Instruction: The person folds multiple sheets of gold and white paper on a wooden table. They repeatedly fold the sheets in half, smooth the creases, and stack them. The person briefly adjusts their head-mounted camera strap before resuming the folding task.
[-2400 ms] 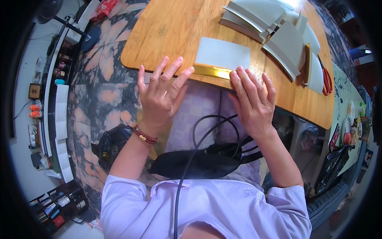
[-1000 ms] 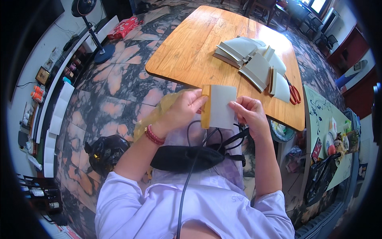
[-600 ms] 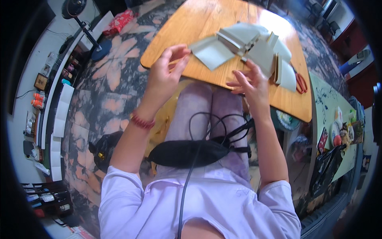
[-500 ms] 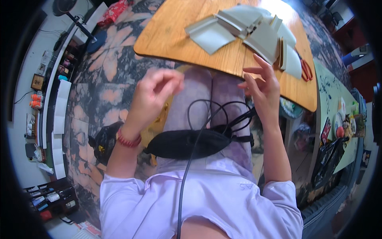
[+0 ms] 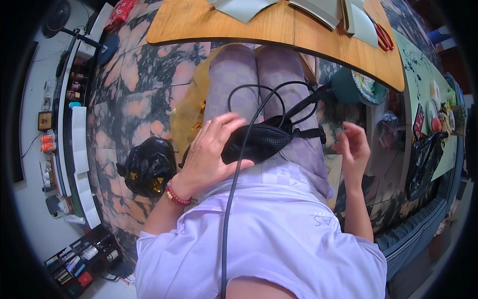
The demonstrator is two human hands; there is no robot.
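A black waist pouch (image 5: 261, 142) lies across my lap, with a black cable (image 5: 238, 187) running over it and looping above my thighs. My left hand (image 5: 211, 149) is over the pouch's left part, open, fingers stretched and thumb apart. It holds nothing, and whether it presses on the pouch I cannot tell. Off to the right of my thigh, my right hand (image 5: 354, 149) hangs in the air with loosely bent, slightly blurred fingers and nothing visible in it. A red bead bracelet (image 5: 177, 194) circles my left wrist.
Ahead stands a wooden table (image 5: 189, 25) bearing folded grey-white panels (image 5: 318, 12) and red-handled scissors (image 5: 382, 36). Beneath its right edge is a green bin (image 5: 346, 84). A black plastic bag (image 5: 149, 167) sits on the marbled floor at left. A cluttered light-green table (image 5: 413, 70) stands at right.
Both hands have come down from near the table edge: the left onto the pouch area, the right beside my thigh. The view has tilted down, so the table sits higher in the picture.
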